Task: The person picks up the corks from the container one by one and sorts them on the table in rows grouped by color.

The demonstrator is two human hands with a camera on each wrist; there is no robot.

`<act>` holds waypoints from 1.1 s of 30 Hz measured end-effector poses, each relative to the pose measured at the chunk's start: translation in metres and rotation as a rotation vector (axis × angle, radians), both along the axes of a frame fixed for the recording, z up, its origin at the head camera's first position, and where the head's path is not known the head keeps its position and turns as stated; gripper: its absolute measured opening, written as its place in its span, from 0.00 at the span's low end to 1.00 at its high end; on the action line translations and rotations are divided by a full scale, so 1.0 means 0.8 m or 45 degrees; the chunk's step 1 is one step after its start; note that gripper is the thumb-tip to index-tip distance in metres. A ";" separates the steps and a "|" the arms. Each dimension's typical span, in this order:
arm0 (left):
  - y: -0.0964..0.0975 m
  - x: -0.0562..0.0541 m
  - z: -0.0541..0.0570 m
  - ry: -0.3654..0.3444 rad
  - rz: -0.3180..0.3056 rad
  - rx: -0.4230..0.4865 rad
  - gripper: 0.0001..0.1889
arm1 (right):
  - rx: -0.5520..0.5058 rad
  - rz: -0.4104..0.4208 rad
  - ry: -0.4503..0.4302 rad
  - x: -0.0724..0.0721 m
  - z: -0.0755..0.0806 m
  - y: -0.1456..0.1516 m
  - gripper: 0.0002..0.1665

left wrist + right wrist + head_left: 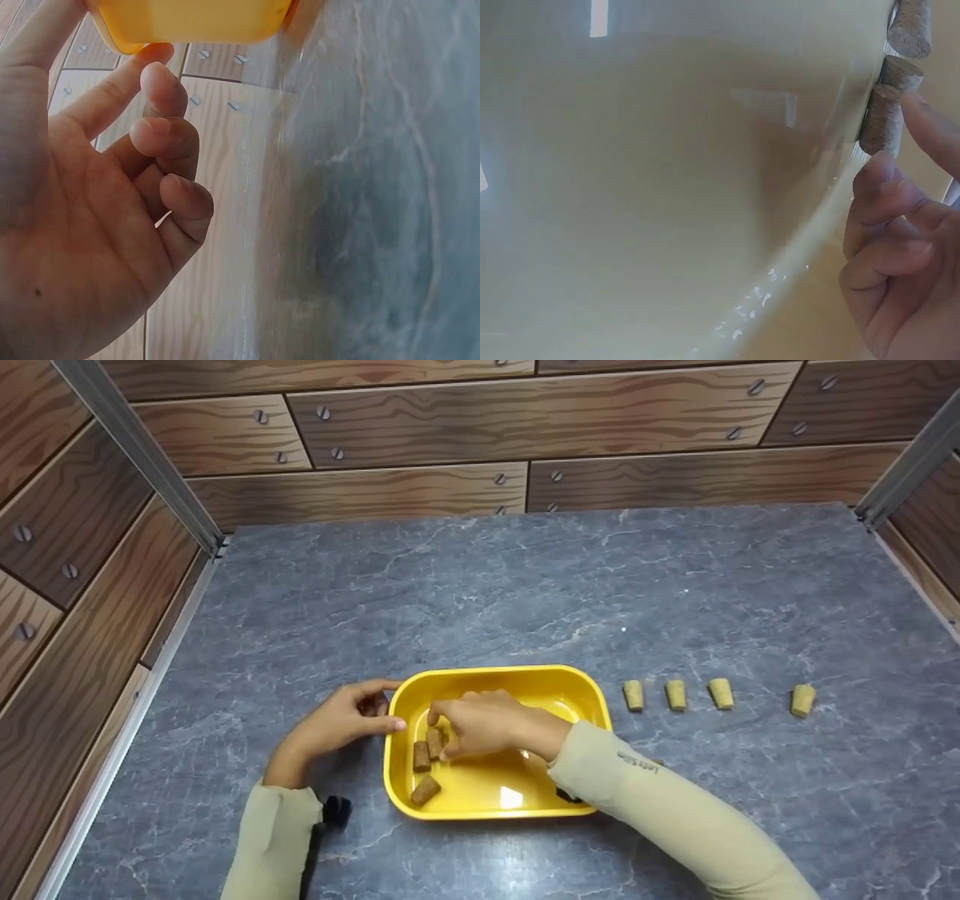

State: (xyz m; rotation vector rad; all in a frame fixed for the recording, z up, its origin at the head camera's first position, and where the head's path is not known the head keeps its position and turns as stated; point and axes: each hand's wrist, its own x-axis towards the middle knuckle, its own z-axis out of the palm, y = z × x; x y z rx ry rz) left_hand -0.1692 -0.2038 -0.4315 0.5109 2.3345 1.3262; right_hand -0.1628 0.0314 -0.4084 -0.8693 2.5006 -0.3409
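Note:
A yellow plastic tray (495, 804) sits on the table with brown corks inside its left end. My left hand (341, 724) holds the tray's left side, thumb on the rim and index finger against the outer wall; its other fingers curl loosely in the left wrist view. Inside the tray, my right hand (484, 724) pinches a brown cork (881, 120) between thumb and fingertips. Against that one leans a second cork (421, 756), and a third cork (426, 790) lies nearer the front left corner.
Right of the tray, several paler, yellowish corks stand in a spaced row, from a near cork (634, 695) to a far cork (802, 700). Wood-patterned panels (450, 427) border the grey marbled table (450, 585) at back and sides. A black device (336, 812) sits at the left cuff.

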 end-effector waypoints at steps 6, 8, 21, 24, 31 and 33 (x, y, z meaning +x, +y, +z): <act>0.000 0.000 -0.002 -0.012 0.012 -0.013 0.27 | 0.010 0.017 -0.001 0.002 -0.005 -0.003 0.25; -0.001 0.000 -0.002 -0.010 0.014 -0.013 0.27 | 0.009 0.030 0.006 0.003 -0.006 -0.005 0.24; 0.001 0.000 0.000 -0.006 0.016 0.003 0.26 | -0.026 0.046 0.017 0.004 -0.008 -0.007 0.17; 0.002 0.000 0.001 -0.005 0.011 0.015 0.26 | -0.042 0.047 0.022 0.004 -0.006 -0.006 0.14; 0.002 0.001 0.003 -0.001 0.018 0.013 0.27 | -0.041 0.051 0.022 0.009 0.015 -0.004 0.17; 0.002 0.001 0.003 -0.005 0.021 0.007 0.27 | -0.052 0.058 0.025 0.009 0.025 -0.001 0.20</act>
